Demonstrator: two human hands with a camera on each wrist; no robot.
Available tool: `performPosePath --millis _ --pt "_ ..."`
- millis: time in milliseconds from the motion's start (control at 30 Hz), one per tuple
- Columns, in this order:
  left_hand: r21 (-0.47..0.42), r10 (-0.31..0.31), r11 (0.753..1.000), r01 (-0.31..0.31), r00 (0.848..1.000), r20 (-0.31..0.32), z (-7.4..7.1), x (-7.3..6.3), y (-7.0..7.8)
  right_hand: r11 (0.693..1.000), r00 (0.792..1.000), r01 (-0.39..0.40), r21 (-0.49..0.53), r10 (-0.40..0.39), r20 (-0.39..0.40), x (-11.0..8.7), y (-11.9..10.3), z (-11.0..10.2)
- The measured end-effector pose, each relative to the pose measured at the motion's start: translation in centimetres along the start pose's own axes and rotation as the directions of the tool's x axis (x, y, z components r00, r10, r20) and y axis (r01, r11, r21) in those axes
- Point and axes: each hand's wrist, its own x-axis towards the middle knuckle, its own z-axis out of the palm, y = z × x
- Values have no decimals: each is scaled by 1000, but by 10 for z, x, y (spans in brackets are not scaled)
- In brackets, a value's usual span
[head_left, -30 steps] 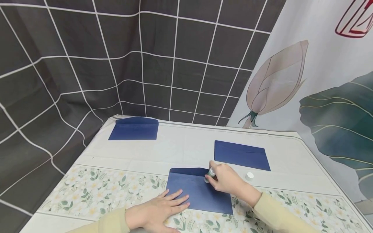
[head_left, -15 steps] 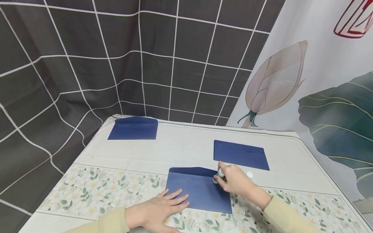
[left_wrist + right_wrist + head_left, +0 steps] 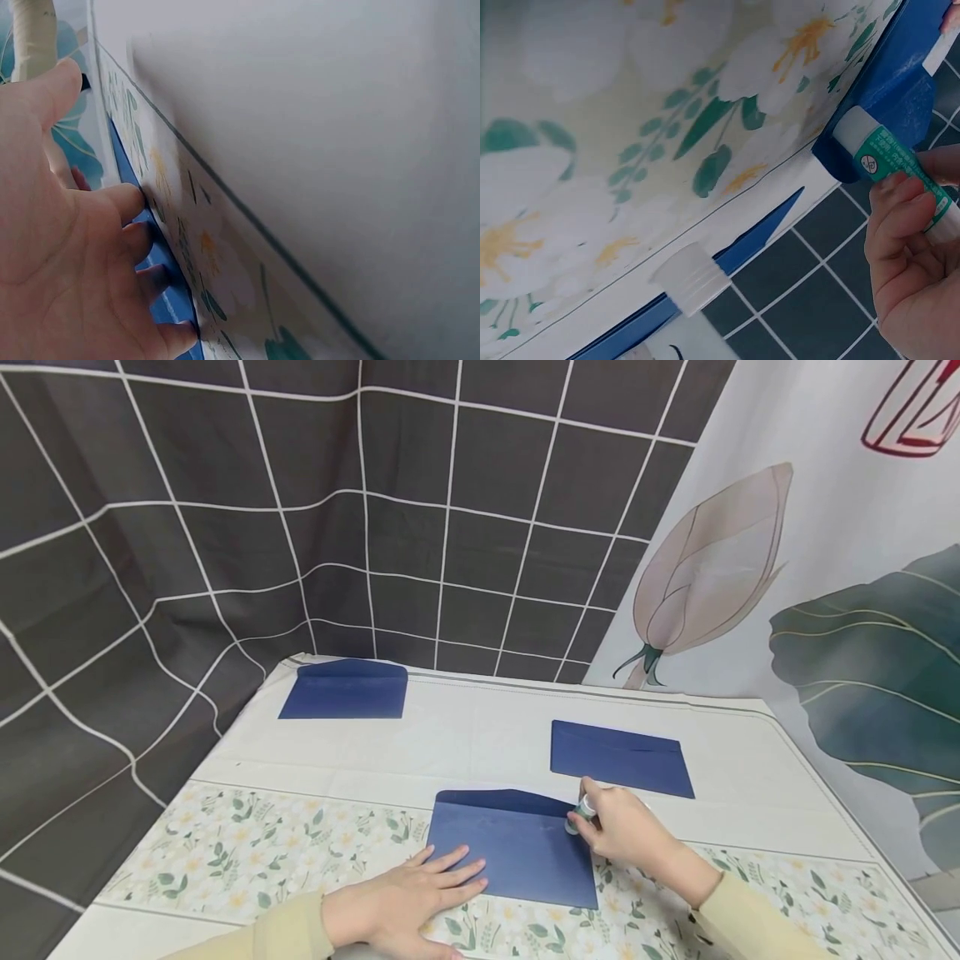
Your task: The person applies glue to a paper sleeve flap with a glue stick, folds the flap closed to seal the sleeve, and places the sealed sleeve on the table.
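A blue envelope (image 3: 517, 852) lies on the tablecloth in front of me, its darker flap (image 3: 487, 797) unfolded away from me. My left hand (image 3: 408, 897) rests with spread fingers on the envelope's lower left part; the left wrist view shows those fingertips (image 3: 180, 337) against it. My right hand (image 3: 630, 831) grips a white and green glue stick (image 3: 900, 165), tilted, its lower end at the envelope near the flap's right end. The white cap (image 3: 694, 277) stands beyond that hand in the right wrist view; in the head view the hand hides nearly all of it.
A second blue envelope (image 3: 622, 760) lies behind the right hand. Another blue envelope (image 3: 345, 693), flap up, is at the far left of the table. The flowered tablecloth (image 3: 247, 860) reaches a dark gridded curtain (image 3: 405, 543) at the back.
My right hand has slid the glue stick rightward along the flap side of the envelope, coming in front of the cap. The left hand has stayed in place.
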Motion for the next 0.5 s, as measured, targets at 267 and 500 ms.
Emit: performPosePath --millis 267,500 --pt "16 1 1000 -1 1000 1 -1 0 0 1000 1000 -14 17 14 -6 -4 2 -3" --pt "8 6 1000 -6 1000 5 -1 0 0 999 1000 12 49 -13 7 -6 3 -3"
